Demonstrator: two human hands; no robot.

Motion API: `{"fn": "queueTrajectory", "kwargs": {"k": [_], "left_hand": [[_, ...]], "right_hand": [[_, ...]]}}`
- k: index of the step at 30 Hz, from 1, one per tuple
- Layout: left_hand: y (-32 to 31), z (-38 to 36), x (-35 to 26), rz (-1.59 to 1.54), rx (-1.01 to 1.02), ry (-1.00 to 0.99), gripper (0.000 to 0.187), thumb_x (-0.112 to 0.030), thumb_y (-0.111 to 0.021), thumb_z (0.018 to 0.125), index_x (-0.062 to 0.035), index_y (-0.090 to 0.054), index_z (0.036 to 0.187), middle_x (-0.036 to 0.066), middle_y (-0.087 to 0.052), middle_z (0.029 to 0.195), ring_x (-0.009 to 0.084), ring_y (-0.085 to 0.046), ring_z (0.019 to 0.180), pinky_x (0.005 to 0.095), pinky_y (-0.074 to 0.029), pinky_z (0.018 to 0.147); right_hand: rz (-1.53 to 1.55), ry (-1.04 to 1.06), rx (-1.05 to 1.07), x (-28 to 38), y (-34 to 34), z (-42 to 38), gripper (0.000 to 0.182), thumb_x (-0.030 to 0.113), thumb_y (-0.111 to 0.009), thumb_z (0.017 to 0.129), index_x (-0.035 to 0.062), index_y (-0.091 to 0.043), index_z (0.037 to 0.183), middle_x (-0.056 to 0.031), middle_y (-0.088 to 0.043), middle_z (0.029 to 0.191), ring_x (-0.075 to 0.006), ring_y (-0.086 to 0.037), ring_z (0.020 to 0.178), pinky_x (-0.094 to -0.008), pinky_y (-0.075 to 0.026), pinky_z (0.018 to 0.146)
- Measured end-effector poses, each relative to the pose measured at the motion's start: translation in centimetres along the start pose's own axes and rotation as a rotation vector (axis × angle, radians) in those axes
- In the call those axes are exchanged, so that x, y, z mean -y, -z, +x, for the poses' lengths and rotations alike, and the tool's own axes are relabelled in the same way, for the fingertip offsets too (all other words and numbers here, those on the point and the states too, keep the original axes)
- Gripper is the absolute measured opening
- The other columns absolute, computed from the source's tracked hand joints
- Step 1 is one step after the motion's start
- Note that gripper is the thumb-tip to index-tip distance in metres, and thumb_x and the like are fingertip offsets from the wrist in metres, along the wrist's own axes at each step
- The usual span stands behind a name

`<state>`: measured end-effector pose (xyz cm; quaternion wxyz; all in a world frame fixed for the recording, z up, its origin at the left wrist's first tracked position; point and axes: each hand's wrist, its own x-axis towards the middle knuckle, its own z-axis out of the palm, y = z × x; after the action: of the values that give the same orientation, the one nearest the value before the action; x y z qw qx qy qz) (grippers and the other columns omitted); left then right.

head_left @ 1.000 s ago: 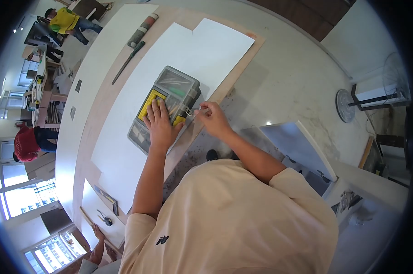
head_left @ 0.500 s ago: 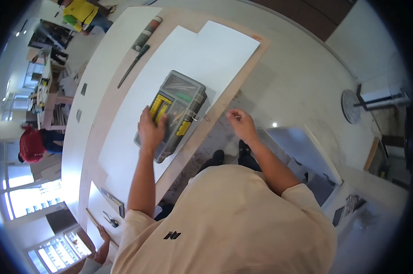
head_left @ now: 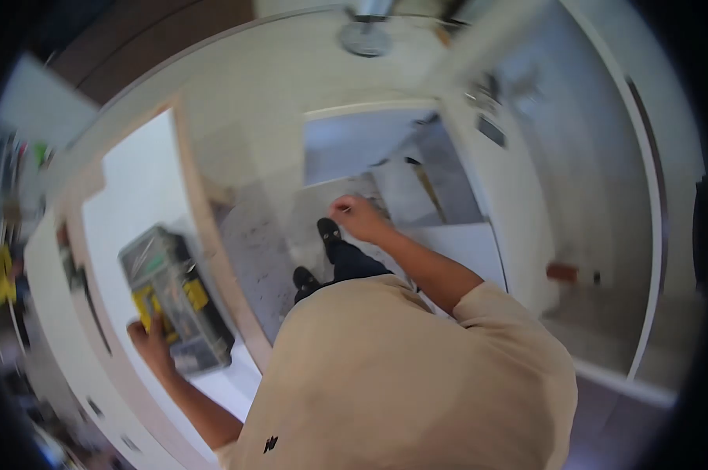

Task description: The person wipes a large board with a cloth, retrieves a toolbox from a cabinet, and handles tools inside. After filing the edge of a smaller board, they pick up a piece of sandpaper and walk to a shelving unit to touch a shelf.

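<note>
A grey plastic organizer case [head_left: 201, 329] with a clear lid and yellow parts lies on a white sheet [head_left: 139, 168] on the workbench. At its left side is my left hand [head_left: 154, 348], fingers bent around the yellow handle area; motion blur hides the exact contact. My right hand [head_left: 358, 218] is held out over the floor in front of my body, away from the bench. Its fingers are pinched together, and a small pale thing may show between them, too blurred to name.
Left of the sheet lies a dark long-handled tool [head_left: 95, 309]. A light panel [head_left: 370, 149] stands low ahead of my feet, near a hammer-like tool [head_left: 426, 188]. A dark flat object [head_left: 491, 131] rests on the pale surface to the right. A round metal base [head_left: 364, 37] stands at the back.
My view has swung right, so the bench and case now appear farther left. My left hand stays at the case, and my right hand remains pinched. The case has not visibly shifted on the sheet.
</note>
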<state>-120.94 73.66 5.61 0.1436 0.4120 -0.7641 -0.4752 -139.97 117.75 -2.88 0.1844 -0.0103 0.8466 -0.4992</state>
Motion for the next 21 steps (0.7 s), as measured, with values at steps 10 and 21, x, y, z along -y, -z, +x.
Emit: {"fn": "queueTrajectory", "kwargs": {"k": [10,21], "left_hand": [[-2.9,-1.7,-0.6,0.087,0.009,-0.132,0.019,-0.016,-0.058,0.089,0.0022,-0.061,0.092,-0.001,-0.047,0.064,0.0078,-0.038,0.055,0.0246,-0.030,0.048],[-9.1,-13.2,-18.0,0.328,0.277,-0.212,0.023,-0.022,-0.060,0.088,0.0010,-0.060,0.089,-0.003,-0.047,0.064,0.0056,-0.036,0.054,0.0228,-0.027,0.047]], "right_hand": [[0.109,-0.110,-0.526,-5.9,15.2,-10.4,0.024,0.022,-0.063,0.085,0.0017,-0.067,0.096,-0.0095,-0.067,0.087,-0.0161,-0.061,0.077,-0.0288,-0.049,0.072],[0.224,-0.178,-0.943,-12.1,33.5,-14.0,0.024,0.020,-0.062,0.089,0.0002,-0.063,0.103,-0.0047,-0.063,0.086,-0.0125,-0.060,0.074,-0.0257,-0.048,0.069]]}}
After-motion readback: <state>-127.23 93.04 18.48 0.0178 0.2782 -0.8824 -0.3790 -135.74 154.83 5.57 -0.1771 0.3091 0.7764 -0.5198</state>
